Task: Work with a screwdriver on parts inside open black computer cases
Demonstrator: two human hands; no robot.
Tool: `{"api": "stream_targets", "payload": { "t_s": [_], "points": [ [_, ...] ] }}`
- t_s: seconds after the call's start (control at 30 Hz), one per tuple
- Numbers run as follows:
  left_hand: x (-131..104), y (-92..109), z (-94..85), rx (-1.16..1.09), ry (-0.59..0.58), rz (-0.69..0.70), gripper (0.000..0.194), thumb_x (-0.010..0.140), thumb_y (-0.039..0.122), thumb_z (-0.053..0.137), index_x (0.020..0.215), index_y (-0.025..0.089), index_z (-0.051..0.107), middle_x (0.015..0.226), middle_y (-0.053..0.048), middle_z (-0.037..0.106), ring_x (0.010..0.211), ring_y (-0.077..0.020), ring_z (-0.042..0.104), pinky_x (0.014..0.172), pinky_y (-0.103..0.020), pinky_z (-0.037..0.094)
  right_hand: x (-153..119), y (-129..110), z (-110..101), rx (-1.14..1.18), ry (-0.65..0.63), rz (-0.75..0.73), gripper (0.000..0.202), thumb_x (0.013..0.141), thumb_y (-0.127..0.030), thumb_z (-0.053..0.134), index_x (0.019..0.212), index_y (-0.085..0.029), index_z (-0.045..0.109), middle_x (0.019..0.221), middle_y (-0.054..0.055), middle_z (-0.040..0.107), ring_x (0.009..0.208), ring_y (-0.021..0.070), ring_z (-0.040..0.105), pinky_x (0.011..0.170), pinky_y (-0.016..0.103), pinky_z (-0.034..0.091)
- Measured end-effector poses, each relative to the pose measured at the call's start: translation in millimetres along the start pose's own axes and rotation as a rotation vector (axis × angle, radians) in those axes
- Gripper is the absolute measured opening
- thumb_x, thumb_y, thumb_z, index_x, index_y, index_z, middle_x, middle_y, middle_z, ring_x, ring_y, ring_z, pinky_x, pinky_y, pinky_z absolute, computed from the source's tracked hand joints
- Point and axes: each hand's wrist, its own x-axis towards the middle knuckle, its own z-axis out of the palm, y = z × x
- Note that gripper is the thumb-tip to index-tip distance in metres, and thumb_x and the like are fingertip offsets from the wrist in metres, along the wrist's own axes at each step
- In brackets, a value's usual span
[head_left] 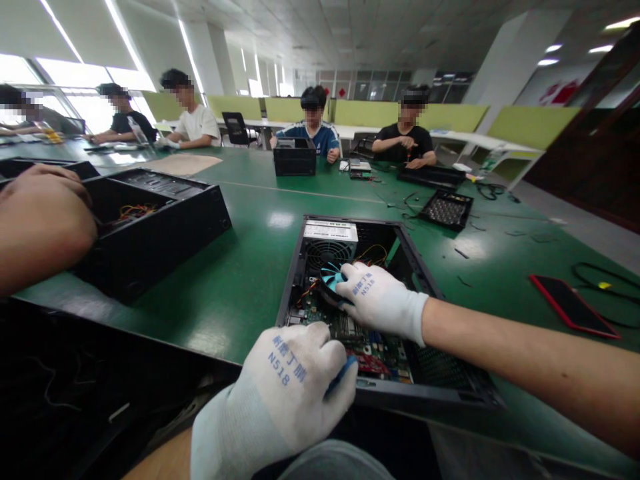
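An open black computer case (pixel 425 393) lies on the green table in front of me, its circuit board (pixel 345 327) exposed. Inside, my right hand (pixel 377 300), in a white glove with blue print, is closed around a round cooling fan (pixel 331 280) with turquoise blades, partly hidden by the fingers. My left hand (pixel 300 387), gloved the same way, is closed at the near left corner of the case and appears to grip its edge; its fingertips are mostly hidden. A silver power supply with a black fan grille (pixel 327 253) sits at the case's far end.
Another open black case (pixel 165 233) stands at left, with a person's bare arm (pixel 45 220) over it. A red-edged phone-like slab (pixel 573 305), cables (pixel 605 273) and a black part (pixel 447 209) lie at right. Several people sit around the green table (pixel 255 267).
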Motion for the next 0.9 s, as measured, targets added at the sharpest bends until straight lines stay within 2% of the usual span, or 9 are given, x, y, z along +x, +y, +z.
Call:
{"api": "stream_targets", "payload": {
  "t_s": [0.27, 0.43, 0.6, 0.77, 0.9],
  "points": [
    [2.0, 1.2, -0.5, -0.018, 0.006, -0.036, 0.025, 0.099, 0.032, 0.055, 0.075, 0.025, 0.049, 0.074, 0.001, 0.056, 0.061, -0.018, 0.053, 0.056, -0.035, 0.032, -32.0, 35.0, -15.8, 0.09, 0.047, 0.069, 0.028, 0.095, -0.04, 0.058, 0.102, -0.019, 0.074, 0.107, 0.013, 0.062, 0.091, 0.0247, 0.064, 0.081, 0.035, 0.046],
    [3.2, 2.8, -3.6, -0.015, -0.006, -0.042, 0.024, 0.098, 0.031, 0.056, 0.075, 0.024, 0.05, 0.074, 0.001, 0.057, 0.06, -0.0181, 0.055, 0.055, -0.034, 0.033, -44.6, 46.4, -14.4, 0.067, 0.025, 0.135, 0.027, 0.096, -0.039, 0.056, 0.101, -0.019, 0.074, 0.104, 0.012, 0.063, 0.092, 0.0242, 0.063, 0.082, 0.034, 0.044],
    [2.5, 3.1, -3.3, 0.001, -0.002, -0.047, 0.025, 0.097, 0.03, 0.054, 0.073, 0.024, 0.05, 0.074, 0.0, 0.057, 0.06, -0.0182, 0.056, 0.055, -0.033, 0.034, -38.3, 56.5, -5.5, -0.042, 0.026, 0.184, 0.035, 0.098, -0.042, 0.049, 0.101, -0.019, 0.074, 0.103, 0.013, 0.066, 0.089, 0.0257, 0.065, 0.077, 0.035, 0.043],
    [2.1, 3.2, -2.2, 0.001, -0.008, -0.046, 0.025, 0.098, 0.03, 0.052, 0.073, 0.025, 0.049, 0.073, 0.0, 0.057, 0.057, -0.0181, 0.053, 0.053, -0.034, 0.031, -23.5, 65.6, 0.2, -0.139, 0.006, 0.179, 0.031, 0.094, -0.04, 0.054, 0.102, -0.018, 0.075, 0.104, 0.015, 0.068, 0.091, 0.028, 0.067, 0.075, 0.036, 0.042],
    [2.6, 4.0, -2.7, -0.001, -0.002, -0.046, 0.025, 0.098, 0.03, 0.053, 0.074, 0.025, 0.049, 0.073, 0.0, 0.057, 0.058, -0.0189, 0.053, 0.053, -0.034, 0.031, -12.3, 70.0, 3.3, -0.155, -0.02, 0.204, 0.036, 0.096, -0.043, 0.051, 0.104, -0.018, 0.076, 0.103, 0.015, 0.069, 0.093, 0.0288, 0.068, 0.074, 0.037, 0.042]
  ]
}}
